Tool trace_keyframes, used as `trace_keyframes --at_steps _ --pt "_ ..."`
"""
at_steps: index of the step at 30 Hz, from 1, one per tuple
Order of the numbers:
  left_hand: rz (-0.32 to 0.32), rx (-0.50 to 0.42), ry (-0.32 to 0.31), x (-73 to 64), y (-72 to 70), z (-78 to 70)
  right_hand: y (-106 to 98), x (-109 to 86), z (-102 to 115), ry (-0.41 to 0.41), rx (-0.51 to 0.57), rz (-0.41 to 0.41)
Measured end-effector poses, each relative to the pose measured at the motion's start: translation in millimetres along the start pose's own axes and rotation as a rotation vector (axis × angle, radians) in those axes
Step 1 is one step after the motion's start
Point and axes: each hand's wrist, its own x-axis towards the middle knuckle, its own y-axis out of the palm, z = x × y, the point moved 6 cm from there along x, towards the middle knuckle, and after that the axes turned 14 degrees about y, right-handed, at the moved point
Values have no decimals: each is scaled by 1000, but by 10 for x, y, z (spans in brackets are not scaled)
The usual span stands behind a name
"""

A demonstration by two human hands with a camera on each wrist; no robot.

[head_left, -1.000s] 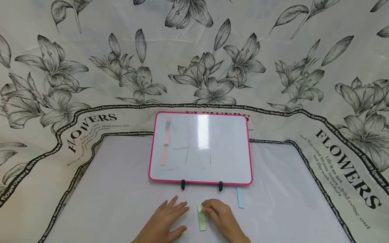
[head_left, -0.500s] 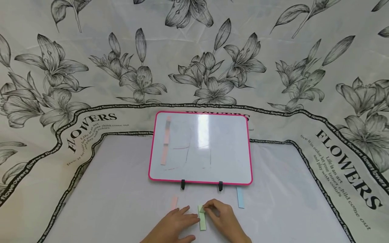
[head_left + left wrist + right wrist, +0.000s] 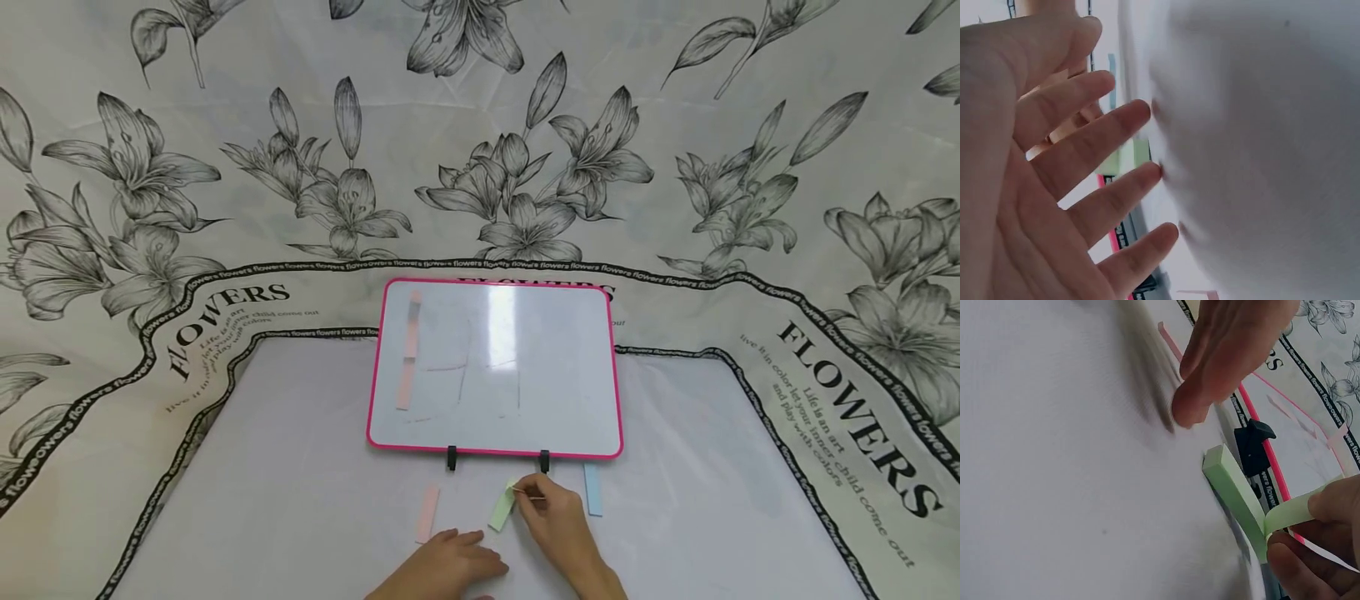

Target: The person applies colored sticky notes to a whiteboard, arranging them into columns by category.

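My right hand pinches the top strip of a narrow green sticky note pad between thumb and fingers. In the right wrist view that sticky note curls up from one end of the pad, still joined there. The pad slants over the white table, its near end pointing toward my left hand. Nothing is held in the left hand; its fingers are spread, with the tips right at the tablecloth. A pink sticky note pad lies just beyond the left hand.
A pink-framed whiteboard stands tilted on black feet behind the hands. Pink strips run down its left side, and faint pen lines mark its surface. A blue sticky note pad lies by its lower right. Flower-printed cloth hangs behind.
The right hand has moved toward the board, and the green pad has shifted with it and turned aslant. My left hand has drawn back and rightward, uncovering the pink pad.
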Motion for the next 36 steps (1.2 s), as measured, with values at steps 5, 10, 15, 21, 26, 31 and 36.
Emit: trace_keyframes --at_steps 5,10,15,21,26,31,36 --pt "-74 89 21 -20 -83 18 25 -35 -65 5 15 30" --pt "-123 151 6 -55 -132 61 59 -26 -68 -124 66 78" --pt "-119 123 -31 -62 -137 106 94 1 -56 -212 96 188" --pt "-112 118 -47 -36 -111 172 102 33 -38 -270 86 264" --pt "-131 139 -63 -44 -47 238 111 38 -64 -265 87 284" --pt "-176 154 -87 -45 -7 277 121 38 -97 -243 72 229" --pt "-180 138 -117 11 37 298 133 34 -89 -223 60 191"
